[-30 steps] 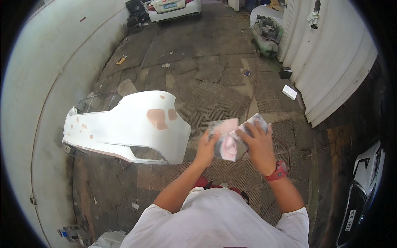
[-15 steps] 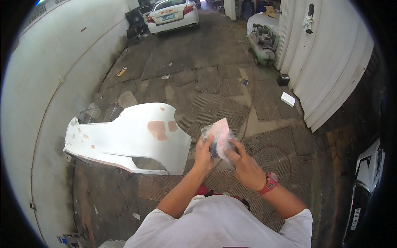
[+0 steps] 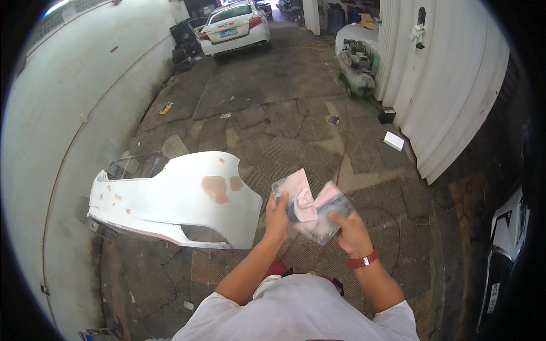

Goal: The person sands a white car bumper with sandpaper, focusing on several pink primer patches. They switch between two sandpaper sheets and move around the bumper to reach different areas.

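Observation:
My left hand (image 3: 277,220) is closed on a flat, dark-edged putty board (image 3: 282,186), tilted up in front of my body. A mound of pink putty (image 3: 305,200) sits on its face. In my right hand (image 3: 354,234) is a flat grey putty spreader (image 3: 325,218), blurred by motion, with pink along its upper end. It sits close beside the board's right side; whether they touch I cannot tell. To the left, a white car body panel (image 3: 165,199) with dull pinkish-brown patches rests raised off the floor.
A white car (image 3: 236,28) stands at the far end. On the right are a green air compressor (image 3: 358,68), a white folding door (image 3: 443,85), a black box (image 3: 387,115) and a white box (image 3: 393,141). A hose (image 3: 344,142) crosses the floor. Another car's front (image 3: 506,244) shows far right.
My right hand has swung the spreader off the board, turning it and moving it right and down, so the putty mound shows. My left hand has barely moved. The view has shifted slightly.

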A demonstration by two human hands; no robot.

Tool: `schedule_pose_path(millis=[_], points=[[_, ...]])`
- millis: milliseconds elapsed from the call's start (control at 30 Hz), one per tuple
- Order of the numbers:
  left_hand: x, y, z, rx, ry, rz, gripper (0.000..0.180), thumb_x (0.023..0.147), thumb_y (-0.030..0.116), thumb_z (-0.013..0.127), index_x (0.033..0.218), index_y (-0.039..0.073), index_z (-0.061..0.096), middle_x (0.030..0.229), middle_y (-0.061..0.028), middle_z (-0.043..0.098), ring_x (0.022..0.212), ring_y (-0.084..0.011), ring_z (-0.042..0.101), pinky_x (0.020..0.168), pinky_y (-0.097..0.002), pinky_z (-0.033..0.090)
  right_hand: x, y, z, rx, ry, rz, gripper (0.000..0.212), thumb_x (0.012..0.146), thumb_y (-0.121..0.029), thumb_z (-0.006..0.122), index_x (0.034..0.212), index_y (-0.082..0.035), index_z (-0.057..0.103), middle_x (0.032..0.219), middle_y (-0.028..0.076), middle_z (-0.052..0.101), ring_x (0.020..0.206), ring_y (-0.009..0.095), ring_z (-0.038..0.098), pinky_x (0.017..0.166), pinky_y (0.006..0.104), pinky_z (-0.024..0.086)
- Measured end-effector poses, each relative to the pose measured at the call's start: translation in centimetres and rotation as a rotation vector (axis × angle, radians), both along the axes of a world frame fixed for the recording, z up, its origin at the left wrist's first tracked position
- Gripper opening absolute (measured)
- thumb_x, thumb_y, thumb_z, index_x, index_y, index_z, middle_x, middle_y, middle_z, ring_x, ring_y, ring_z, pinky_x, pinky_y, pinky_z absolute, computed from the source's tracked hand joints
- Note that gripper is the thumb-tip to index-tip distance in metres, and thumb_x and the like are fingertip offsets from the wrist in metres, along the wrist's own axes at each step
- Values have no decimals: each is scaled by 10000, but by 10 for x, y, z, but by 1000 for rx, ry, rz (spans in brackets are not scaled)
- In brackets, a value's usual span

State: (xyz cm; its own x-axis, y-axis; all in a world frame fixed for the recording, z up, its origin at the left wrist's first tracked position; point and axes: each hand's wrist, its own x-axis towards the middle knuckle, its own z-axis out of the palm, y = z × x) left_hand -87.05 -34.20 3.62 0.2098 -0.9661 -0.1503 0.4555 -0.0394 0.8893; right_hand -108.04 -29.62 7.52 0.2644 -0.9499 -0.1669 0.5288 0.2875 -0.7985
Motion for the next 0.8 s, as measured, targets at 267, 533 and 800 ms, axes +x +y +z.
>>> schedule_pose_path(millis=[267, 533, 800], points=[[14, 0, 10, 119, 271, -296, 448, 1090, 227, 608, 1479, 25, 511, 1363, -119, 657, 1204, -226, 672, 1059, -409, 546, -59, -29, -16, -47, 116, -108, 458, 976, -59, 730, 1402, 22, 585, 1281, 131, 719, 1089, 190, 728, 999, 360, 578], [3, 11, 15, 214, 405, -452, 498, 1086, 271, 630, 1516, 77, 473, 1417, -97, 632, 1273, -218, 644, 1084, -395, 535, -74, -25, -48, -155, 527, 5, 444, 924, -50, 766, 1344, -22, 627, 1165, 117, 713, 1090, 205, 682, 1004, 389, 538], [-17, 11, -11, -50, -208, -246, 457, 1116, 282, 575, 1481, 11, 524, 1394, -127, 631, 1232, -206, 606, 1092, -351, 453, 3, 3, 9, -1111, 1642, -158, 506, 856, 4, 634, 1316, -193, 703, 1362, 123, 634, 1333, 392, 552, 1179, 600, 366]])
